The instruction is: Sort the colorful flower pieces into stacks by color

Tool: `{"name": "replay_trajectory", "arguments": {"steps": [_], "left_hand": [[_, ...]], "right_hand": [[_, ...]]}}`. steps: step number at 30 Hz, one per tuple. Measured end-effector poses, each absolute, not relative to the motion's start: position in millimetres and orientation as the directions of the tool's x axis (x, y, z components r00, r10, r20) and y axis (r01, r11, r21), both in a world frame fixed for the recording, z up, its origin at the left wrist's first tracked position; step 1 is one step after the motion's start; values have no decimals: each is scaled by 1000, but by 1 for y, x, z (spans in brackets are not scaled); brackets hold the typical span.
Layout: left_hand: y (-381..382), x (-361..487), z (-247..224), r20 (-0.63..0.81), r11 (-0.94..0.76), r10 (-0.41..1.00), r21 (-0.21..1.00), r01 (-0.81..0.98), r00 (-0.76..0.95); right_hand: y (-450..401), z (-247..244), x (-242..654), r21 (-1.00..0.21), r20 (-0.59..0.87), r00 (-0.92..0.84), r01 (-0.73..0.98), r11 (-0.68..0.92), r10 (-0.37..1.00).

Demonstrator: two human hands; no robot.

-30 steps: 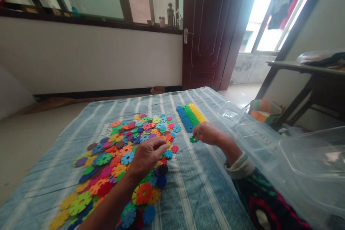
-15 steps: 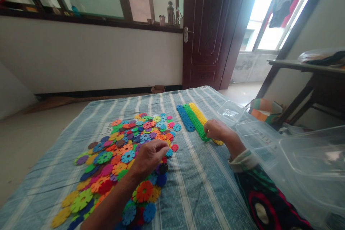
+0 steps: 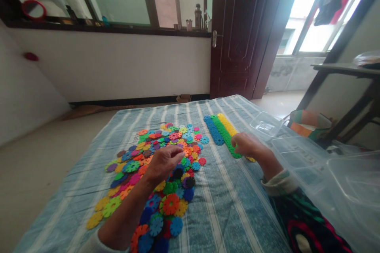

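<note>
The green row (image 3: 225, 136) of slotted discs is where the change shows: a second ago the right hand (image 3: 247, 143) holds a loose green disc out to the left of this row's near end, and now no stray green piece shows there. Instead the line runs unbroken to the bent fingertips, so the disc has most likely been set in, and the green row now reaches nearer the person than the blue row (image 3: 213, 131) just to its left. The yellow row (image 3: 228, 125) lies just right of the green row, partly covered by the right hand, its near end peeking out below the wrist. That hand is curled, fingertips down at the green row's near end; whether they pinch a disc or only press one, I cannot tell. The left hand (image 3: 165, 162) hangs over the mixed pile (image 3: 131, 166) left of the green row, thumb and fingers drawn close together; I cannot tell if anything is between them. Clear plastic boxes (image 3: 297, 152) stand well to the right of the green row.
</note>
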State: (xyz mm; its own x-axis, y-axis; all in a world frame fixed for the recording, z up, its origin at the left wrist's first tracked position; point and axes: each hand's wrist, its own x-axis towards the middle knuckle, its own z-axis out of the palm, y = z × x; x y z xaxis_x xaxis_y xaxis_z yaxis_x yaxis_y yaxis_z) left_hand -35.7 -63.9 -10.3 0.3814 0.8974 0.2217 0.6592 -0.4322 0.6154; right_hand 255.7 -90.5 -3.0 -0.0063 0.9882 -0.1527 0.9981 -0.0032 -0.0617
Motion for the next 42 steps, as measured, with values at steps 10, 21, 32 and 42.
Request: {"name": "replay_trajectory", "arguments": {"steps": [10, 21, 32, 42], "left_hand": [[-39, -130, 21, 140, -160, 982, 273, 949, 126], [-26, -156, -2, 28, 25, 999, 45, 999, -27], [-17, -151, -37, 146, 5, 989, 23, 1000, -8], [-11, -157, -45, 261, 47, 964, -8, 999, -43]], "right_hand": [[-92, -22, 227, -143, -154, -204, 973, 183, 967], [-99, -30, 198, -187, -190, -292, 948, 257, 937], [-98, -39, 191, -181, -183, -310, 943, 278, 933], [-99, -37, 190, -192, -181, -315, 940, 281, 932]]}}
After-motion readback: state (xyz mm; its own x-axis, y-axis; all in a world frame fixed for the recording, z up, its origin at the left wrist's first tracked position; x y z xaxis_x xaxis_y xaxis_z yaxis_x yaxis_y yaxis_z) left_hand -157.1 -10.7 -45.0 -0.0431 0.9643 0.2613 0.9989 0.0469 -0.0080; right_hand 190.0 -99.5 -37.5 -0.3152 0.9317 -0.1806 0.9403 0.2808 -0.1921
